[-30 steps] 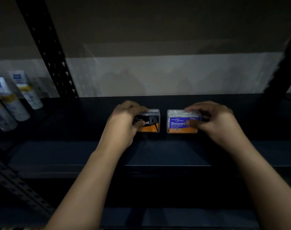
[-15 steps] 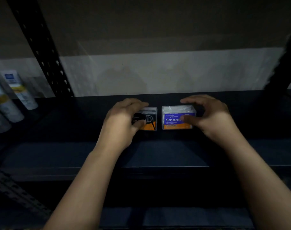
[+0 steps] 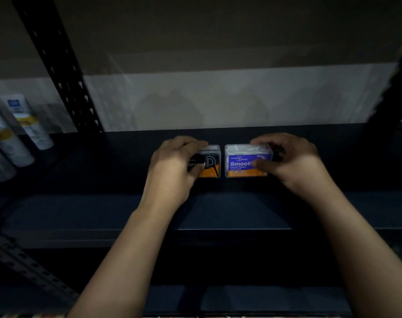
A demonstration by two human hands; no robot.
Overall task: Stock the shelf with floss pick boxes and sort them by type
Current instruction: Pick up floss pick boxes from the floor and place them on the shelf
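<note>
Two clear floss pick boxes stand side by side on the dark shelf (image 3: 218, 210), a narrow gap between them. The left one is a black-and-orange box (image 3: 209, 165); my left hand (image 3: 172, 166) grips its left end, fingers over the top and thumb on the front. The right one is a blue-and-orange box (image 3: 241, 161) labelled "Smooth"; my right hand (image 3: 289, 159) holds its right end the same way, thumb on the label. Both boxes rest upright on the shelf, labels facing me.
Several white tubes (image 3: 28, 125) with blue and yellow labels lean on the neighbouring shelf at far left. A black perforated upright post (image 3: 64, 72) stands left of the boxes, another post (image 3: 392, 88) at right. A pale wall closes the back.
Both hands and boxes have stayed nearly in place on the shelf; the boxes sit slightly further back, and the view has shifted a little.
</note>
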